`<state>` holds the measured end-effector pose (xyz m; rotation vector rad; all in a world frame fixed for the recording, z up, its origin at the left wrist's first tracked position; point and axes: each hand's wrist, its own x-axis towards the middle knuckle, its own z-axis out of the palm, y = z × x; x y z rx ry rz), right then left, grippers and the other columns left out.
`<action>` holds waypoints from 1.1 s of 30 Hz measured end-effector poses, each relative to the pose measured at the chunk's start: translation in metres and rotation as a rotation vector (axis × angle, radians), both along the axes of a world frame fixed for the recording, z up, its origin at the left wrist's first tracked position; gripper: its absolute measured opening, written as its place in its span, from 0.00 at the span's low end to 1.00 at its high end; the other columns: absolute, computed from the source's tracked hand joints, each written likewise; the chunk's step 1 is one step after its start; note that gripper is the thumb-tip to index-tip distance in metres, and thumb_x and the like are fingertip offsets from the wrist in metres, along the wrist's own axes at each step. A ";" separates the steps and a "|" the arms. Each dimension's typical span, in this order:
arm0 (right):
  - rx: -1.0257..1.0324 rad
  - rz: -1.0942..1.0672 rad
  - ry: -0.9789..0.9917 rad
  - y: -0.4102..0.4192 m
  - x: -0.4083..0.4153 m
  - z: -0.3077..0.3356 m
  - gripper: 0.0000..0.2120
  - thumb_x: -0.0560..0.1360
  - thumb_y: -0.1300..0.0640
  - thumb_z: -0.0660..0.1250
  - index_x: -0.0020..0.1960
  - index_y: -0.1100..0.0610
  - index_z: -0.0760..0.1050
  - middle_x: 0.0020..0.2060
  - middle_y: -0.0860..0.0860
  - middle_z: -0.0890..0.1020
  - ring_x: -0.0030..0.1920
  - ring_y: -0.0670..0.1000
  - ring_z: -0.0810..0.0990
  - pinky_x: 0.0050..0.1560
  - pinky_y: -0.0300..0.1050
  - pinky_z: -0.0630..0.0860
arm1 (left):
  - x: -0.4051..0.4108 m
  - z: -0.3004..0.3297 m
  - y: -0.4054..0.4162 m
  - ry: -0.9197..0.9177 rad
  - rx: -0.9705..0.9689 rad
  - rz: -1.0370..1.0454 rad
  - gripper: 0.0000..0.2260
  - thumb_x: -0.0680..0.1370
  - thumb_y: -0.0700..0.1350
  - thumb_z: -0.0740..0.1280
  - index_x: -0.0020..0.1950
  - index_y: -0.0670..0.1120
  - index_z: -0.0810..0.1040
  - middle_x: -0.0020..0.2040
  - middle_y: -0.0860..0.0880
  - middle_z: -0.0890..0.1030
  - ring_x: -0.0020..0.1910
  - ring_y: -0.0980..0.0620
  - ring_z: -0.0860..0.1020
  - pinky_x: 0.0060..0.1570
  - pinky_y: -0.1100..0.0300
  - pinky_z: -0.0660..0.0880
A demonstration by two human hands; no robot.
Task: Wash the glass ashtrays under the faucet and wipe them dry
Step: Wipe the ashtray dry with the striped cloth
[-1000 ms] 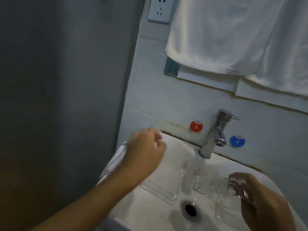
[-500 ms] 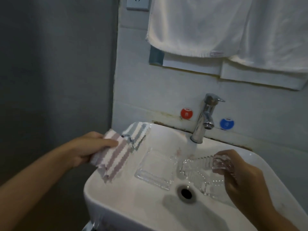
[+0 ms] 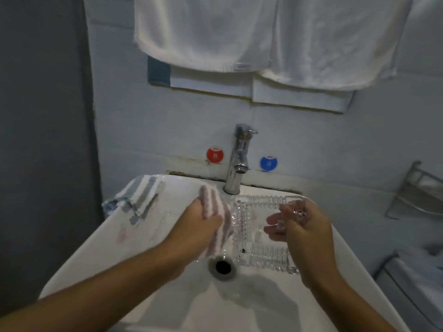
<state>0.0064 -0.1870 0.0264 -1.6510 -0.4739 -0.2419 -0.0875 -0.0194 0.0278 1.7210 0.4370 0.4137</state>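
Now left hand [image 3: 203, 220] grip curled round pink-striped cloth [image 3: 217, 212], right hand [image 3: 302, 224] grip pinching glass ashtray [image 3: 260, 232] rim.

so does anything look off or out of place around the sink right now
Mostly no. One striped cloth is draped askew over the sink's back-left rim, a corner hanging outside. The wall seam behind the faucet looks stained.

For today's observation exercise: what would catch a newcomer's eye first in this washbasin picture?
First, the glass ashtray in the sink, beside the drain; the right hand grips its right rim while the left hand holds a striped cloth at its left edge. Next, the faucet behind, between red and blue dots.
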 end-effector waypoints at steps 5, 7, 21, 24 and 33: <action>-0.057 -0.083 -0.005 0.001 0.003 -0.006 0.06 0.83 0.60 0.62 0.48 0.56 0.75 0.35 0.54 0.84 0.32 0.53 0.85 0.39 0.60 0.84 | 0.033 0.008 -0.033 -0.057 -0.186 -0.070 0.15 0.85 0.52 0.56 0.58 0.48 0.80 0.43 0.51 0.86 0.41 0.56 0.85 0.35 0.66 0.77; -0.061 -0.095 0.002 0.002 0.002 -0.006 0.06 0.83 0.60 0.62 0.48 0.55 0.75 0.35 0.53 0.84 0.32 0.52 0.85 0.39 0.59 0.84 | 0.040 0.005 -0.039 -0.076 -0.153 -0.058 0.16 0.85 0.54 0.54 0.55 0.49 0.79 0.42 0.52 0.85 0.38 0.58 0.83 0.29 0.69 0.74; -0.222 -0.170 -0.079 0.003 0.002 -0.009 0.12 0.80 0.64 0.63 0.45 0.47 0.72 0.37 0.49 0.83 0.37 0.51 0.84 0.40 0.53 0.84 | 0.041 -0.023 -0.046 -0.074 -0.101 -0.063 0.15 0.84 0.58 0.52 0.54 0.56 0.76 0.45 0.56 0.83 0.39 0.62 0.81 0.35 0.68 0.73; -0.130 -0.184 -0.074 -0.001 0.004 -0.006 0.09 0.82 0.60 0.62 0.47 0.48 0.73 0.38 0.50 0.84 0.36 0.51 0.85 0.40 0.53 0.85 | 0.033 -0.030 -0.048 0.119 -0.042 -0.201 0.19 0.83 0.60 0.52 0.57 0.51 0.78 0.51 0.48 0.84 0.47 0.53 0.82 0.40 0.62 0.75; -0.145 -0.143 -0.097 0.004 0.003 -0.009 0.05 0.82 0.60 0.64 0.49 0.53 0.76 0.37 0.50 0.84 0.35 0.50 0.85 0.39 0.53 0.84 | 0.042 -0.028 -0.041 -0.100 -0.061 -0.080 0.06 0.83 0.50 0.61 0.55 0.53 0.76 0.45 0.52 0.84 0.35 0.58 0.83 0.29 0.65 0.76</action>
